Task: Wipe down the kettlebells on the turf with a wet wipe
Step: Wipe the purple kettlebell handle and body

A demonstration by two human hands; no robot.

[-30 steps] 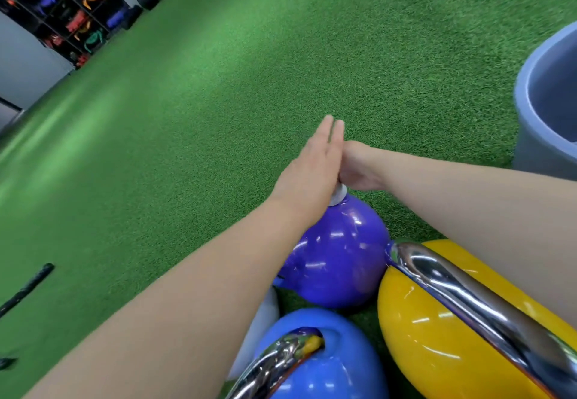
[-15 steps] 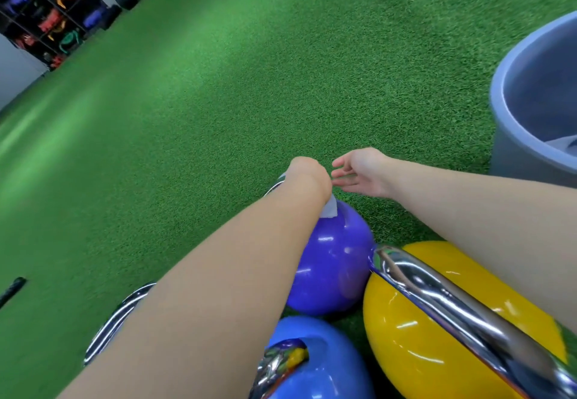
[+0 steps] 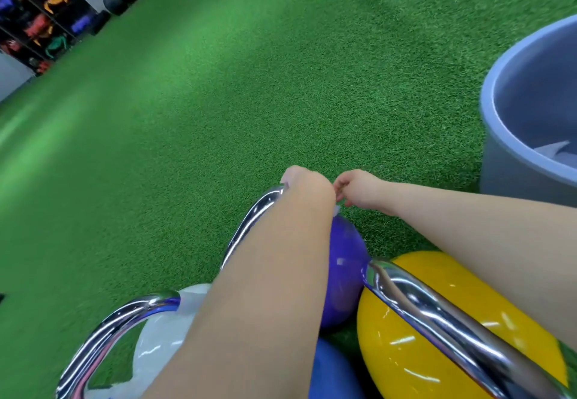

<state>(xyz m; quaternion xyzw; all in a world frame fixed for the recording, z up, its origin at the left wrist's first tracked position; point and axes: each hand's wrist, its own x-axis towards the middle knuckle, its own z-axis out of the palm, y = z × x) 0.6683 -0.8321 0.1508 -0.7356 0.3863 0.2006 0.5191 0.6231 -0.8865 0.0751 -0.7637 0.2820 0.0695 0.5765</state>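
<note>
While the left hand [image 3: 307,184] is curling over the purple kettlebell [image 3: 345,261], clutching a wet wipe [image 3: 336,209], the right hand [image 3: 359,191] is hovering beside it, fingers loosely bent.

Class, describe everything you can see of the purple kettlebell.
The glossy purple kettlebell has a round body and a curved chrome handle. It stands on the green turf, close against the yellow kettlebell. The left forearm hides much of it; the left hand is at the handle's top.
</note>
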